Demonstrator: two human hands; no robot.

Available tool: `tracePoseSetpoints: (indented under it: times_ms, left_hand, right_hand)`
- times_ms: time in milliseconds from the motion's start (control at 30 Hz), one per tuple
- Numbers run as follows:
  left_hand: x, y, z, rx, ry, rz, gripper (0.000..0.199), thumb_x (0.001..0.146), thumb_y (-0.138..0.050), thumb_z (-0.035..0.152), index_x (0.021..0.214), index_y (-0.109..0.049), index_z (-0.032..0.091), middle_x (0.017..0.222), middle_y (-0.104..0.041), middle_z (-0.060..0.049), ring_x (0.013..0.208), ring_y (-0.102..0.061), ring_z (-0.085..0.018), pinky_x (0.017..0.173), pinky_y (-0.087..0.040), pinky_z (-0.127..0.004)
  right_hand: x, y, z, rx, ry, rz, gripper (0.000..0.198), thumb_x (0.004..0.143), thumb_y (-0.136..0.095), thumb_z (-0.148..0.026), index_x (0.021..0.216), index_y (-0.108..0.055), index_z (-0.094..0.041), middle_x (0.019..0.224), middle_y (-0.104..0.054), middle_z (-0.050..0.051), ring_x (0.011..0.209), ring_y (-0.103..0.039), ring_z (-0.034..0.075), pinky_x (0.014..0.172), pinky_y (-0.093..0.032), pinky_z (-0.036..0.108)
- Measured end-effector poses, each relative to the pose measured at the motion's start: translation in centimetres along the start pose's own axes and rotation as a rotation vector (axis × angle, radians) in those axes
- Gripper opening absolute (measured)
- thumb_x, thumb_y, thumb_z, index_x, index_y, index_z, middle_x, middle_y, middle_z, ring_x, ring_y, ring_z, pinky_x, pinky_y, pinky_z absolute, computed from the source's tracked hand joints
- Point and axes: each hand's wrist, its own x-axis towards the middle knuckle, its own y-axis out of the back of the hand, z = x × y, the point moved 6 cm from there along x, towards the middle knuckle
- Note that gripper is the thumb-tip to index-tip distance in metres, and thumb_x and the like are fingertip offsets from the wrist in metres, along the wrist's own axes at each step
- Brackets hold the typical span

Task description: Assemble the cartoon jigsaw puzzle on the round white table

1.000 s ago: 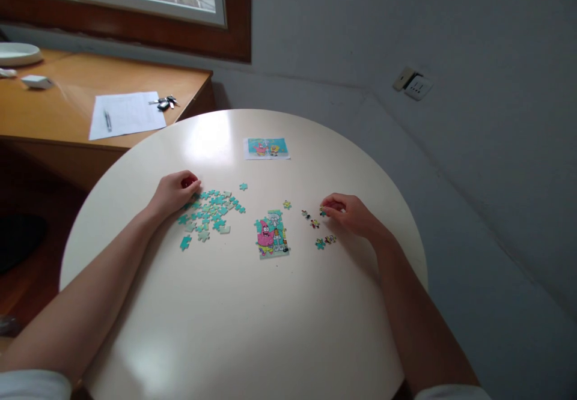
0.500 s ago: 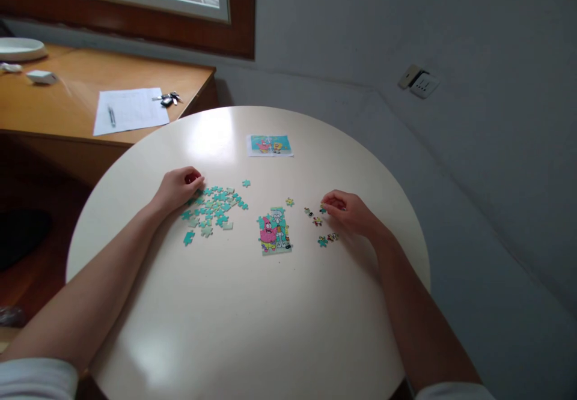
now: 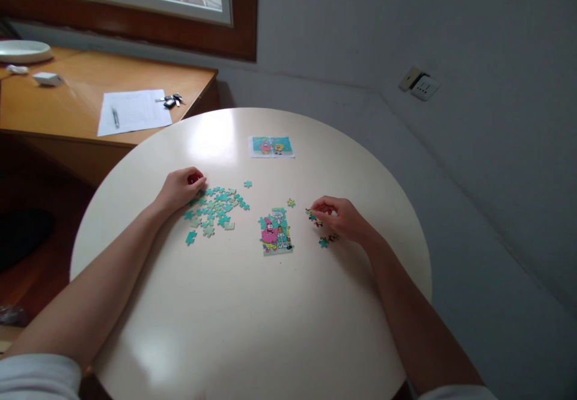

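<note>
On the round white table, my left hand (image 3: 179,188) rests with curled fingers at the upper left edge of a pile of teal and pale jigsaw pieces (image 3: 216,206). Whether anything is inside those fingers is hidden. My right hand (image 3: 339,214) pinches a small puzzle piece (image 3: 312,216) over a few other dark and yellow pieces. Between the hands lies a joined puzzle section (image 3: 276,232), showing a pink starfish and a tall pale green figure. A loose yellow piece (image 3: 291,202) is just above its right corner. Nearer my right wrist lie more loose pieces (image 3: 324,242).
A printed reference picture (image 3: 271,146) lies toward the far edge of the table. A wooden desk (image 3: 81,109) adjoins at the left, holding a paper sheet (image 3: 135,118), a pen and keys (image 3: 170,101). A wall with a socket (image 3: 424,87) stands to the right.
My right hand has shifted left with the puzzle piece, closer to the pieces beside the joined section. My left hand stays in the same place by the pile. The view has moved slightly.
</note>
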Motion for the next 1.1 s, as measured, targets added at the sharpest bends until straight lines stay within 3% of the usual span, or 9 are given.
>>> tracePoseSetpoints:
  times_ms: [333, 600, 1100]
  left_hand:
    - [0.1, 0.0, 0.0, 0.023, -0.003, 0.006, 0.026, 0.071, -0.05, 0.042, 0.075, -0.064, 0.02, 0.07, -0.068, -0.003, 0.066, -0.059, -0.018, 0.06, -0.044, -0.025]
    - [0.2, 0.0, 0.0, 0.023, -0.02, 0.008, 0.026, 0.071, -0.05, 0.042, 0.075, -0.064, 0.02, 0.071, -0.068, -0.004, 0.066, -0.059, -0.018, 0.061, -0.044, -0.026]
    - [0.1, -0.1, 0.1, 0.003, -0.011, 0.007, 0.025, 0.071, -0.052, 0.04, 0.075, -0.064, 0.018, 0.068, -0.066, -0.004, 0.062, -0.058, -0.017, 0.057, -0.043, -0.025]
  right_hand:
    - [-0.3, -1.9, -1.6, 0.069, 0.033, -0.13, 0.022, 0.077, -0.058, -0.038, 0.078, -0.067, -0.018, 0.077, -0.07, 0.005, 0.07, -0.059, 0.015, 0.066, -0.046, 0.027]
    - [-0.8, -2.3, -1.8, 0.078, -0.025, -0.235, 0.018, 0.076, -0.058, -0.034, 0.074, -0.066, -0.018, 0.069, -0.066, 0.002, 0.064, -0.058, 0.013, 0.061, -0.045, 0.025]
    - [-0.8, -2.7, -1.0, 0.028, -0.039, -0.221, 0.015, 0.077, -0.054, -0.029, 0.08, -0.064, -0.018, 0.067, -0.06, 0.0, 0.061, -0.051, 0.012, 0.058, -0.04, 0.024]
